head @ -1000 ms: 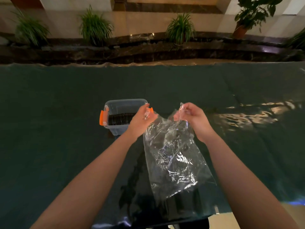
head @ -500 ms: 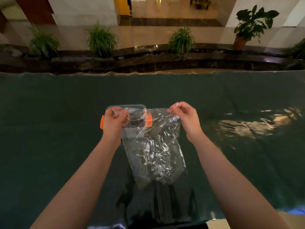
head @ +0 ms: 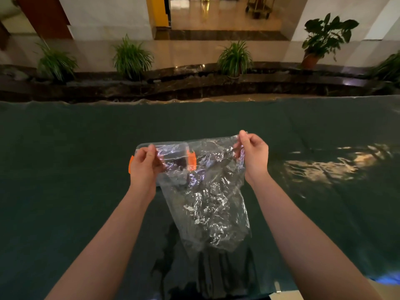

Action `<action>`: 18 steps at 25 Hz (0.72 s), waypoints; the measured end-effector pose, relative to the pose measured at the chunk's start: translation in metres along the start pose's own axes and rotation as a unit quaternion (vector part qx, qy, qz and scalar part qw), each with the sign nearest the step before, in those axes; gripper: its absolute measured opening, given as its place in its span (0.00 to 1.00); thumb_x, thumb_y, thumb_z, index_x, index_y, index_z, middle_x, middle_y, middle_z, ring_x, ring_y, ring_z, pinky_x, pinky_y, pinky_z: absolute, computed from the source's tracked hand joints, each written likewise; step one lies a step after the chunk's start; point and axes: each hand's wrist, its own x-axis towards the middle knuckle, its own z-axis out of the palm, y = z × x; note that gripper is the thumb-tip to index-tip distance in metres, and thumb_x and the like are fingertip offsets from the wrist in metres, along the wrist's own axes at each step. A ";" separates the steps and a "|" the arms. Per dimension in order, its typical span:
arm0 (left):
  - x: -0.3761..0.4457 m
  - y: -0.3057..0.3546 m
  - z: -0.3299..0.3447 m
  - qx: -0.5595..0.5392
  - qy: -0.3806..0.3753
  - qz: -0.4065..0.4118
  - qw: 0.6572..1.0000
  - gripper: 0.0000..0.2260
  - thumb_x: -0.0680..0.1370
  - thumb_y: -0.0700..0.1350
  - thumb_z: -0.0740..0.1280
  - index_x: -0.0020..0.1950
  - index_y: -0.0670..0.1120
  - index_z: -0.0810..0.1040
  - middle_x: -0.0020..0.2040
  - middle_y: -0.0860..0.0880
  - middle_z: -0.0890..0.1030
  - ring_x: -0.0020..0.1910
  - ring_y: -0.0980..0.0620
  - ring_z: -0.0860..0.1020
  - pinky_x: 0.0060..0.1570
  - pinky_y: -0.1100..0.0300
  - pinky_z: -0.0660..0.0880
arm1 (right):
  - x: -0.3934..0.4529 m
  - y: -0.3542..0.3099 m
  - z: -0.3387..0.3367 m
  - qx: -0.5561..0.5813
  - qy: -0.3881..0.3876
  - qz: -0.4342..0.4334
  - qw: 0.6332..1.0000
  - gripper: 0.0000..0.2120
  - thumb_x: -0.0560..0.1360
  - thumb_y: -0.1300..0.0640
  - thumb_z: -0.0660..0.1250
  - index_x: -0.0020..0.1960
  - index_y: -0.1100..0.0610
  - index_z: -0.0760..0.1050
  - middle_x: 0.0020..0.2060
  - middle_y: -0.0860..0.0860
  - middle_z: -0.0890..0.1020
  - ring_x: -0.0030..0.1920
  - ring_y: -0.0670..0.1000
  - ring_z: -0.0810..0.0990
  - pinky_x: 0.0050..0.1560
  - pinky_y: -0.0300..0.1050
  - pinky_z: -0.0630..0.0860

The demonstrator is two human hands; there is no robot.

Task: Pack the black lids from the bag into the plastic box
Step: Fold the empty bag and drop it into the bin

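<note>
I hold a clear, crinkled plastic bag [head: 207, 204] stretched between both hands above the table. My left hand [head: 144, 167] pinches its top left corner and my right hand [head: 254, 154] pinches its top right corner. The bag hangs down toward me and looks empty. Behind the bag and my left hand stands the clear plastic box [head: 142, 146] with orange latches [head: 191, 159]. Dark shapes show through the bag inside the box; I cannot make out single lids.
The table is covered with a dark green cloth [head: 65, 169] with a glossy sheet and bright reflections at the right [head: 324, 165]. Beyond the far edge runs a dark stone ledge with potted plants [head: 234, 59].
Both hands rose and spread apart, pulling the bag's top edge wide. My left hand shifted left in front of the box, so the bag now covers most of it.
</note>
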 end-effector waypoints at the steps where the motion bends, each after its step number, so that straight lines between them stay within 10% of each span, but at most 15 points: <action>1: 0.000 0.000 0.002 0.029 0.029 0.015 0.999 0.13 0.81 0.46 0.62 0.36 0.47 0.72 0.28 0.53 0.73 0.27 0.55 0.69 0.29 0.59 0.70 | 0.001 0.001 -0.002 -0.004 0.005 0.007 1.000 0.13 0.78 0.54 0.65 0.43 0.64 0.76 0.25 0.49 0.76 0.20 0.46 0.69 0.24 0.38 0.71; 8: 0.003 0.015 0.018 0.166 0.075 0.131 0.974 0.10 0.81 0.47 0.60 0.41 0.48 0.73 0.27 0.51 0.70 0.23 0.56 0.67 0.26 0.57 0.65 | 0.009 0.011 -0.004 -0.036 0.042 0.045 0.997 0.13 0.79 0.53 0.64 0.42 0.63 0.76 0.18 0.47 0.70 0.17 0.45 0.65 0.20 0.38 0.64; 11: 0.002 0.023 0.022 0.226 0.054 0.176 0.957 0.08 0.81 0.46 0.60 0.45 0.46 0.75 0.28 0.51 0.71 0.24 0.58 0.69 0.28 0.57 0.68 | 0.018 0.013 -0.015 -0.235 0.022 -0.001 0.972 0.02 0.76 0.56 0.67 0.47 0.53 0.78 0.32 0.46 0.82 0.33 0.46 0.80 0.38 0.47 0.77; 14: -0.008 0.032 0.039 0.271 -0.011 0.222 0.937 0.05 0.79 0.44 0.64 0.45 0.46 0.77 0.32 0.51 0.77 0.29 0.55 0.74 0.32 0.55 0.72 | 0.015 -0.007 -0.002 -0.339 -0.145 -0.121 0.922 0.13 0.74 0.53 0.70 0.58 0.51 0.77 0.49 0.45 0.84 0.53 0.45 0.81 0.57 0.43 0.75; 18: -0.019 0.036 0.062 0.279 -0.095 0.251 0.922 0.03 0.77 0.44 0.67 0.45 0.52 0.77 0.34 0.54 0.81 0.31 0.58 0.78 0.34 0.64 0.74 | -0.006 -0.030 0.043 -0.305 -0.325 -0.130 0.886 0.07 0.73 0.52 0.71 0.49 0.54 0.82 0.40 0.49 0.86 0.40 0.45 0.83 0.47 0.44 0.79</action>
